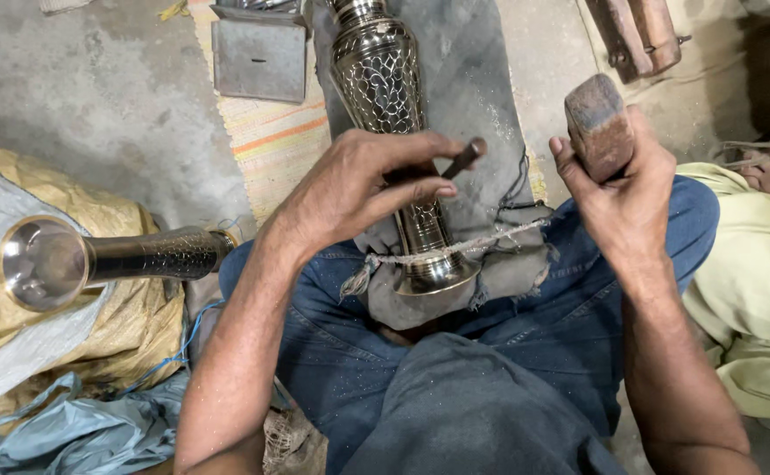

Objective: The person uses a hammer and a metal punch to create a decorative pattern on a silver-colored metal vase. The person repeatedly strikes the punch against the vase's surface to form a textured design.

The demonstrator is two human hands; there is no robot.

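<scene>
A tall engraved metal vase [383,84] lies along my lap on a grey cloth [477,105], its foot toward me and tied down with a string. My left hand [354,185] pinches a short dark metal punch [464,158] and holds its tip against the vase's narrow neck. My right hand [618,189] grips a wooden mallet [598,123], raised to the right of the punch and apart from it.
A second engraved vase [112,259] lies on a yellow sack [15,185] at my left. A metal block [259,57] sits on a striped mat beyond. Wooden pieces [635,31] lie at the top right. Another person in pale clothing [754,264] sits at my right.
</scene>
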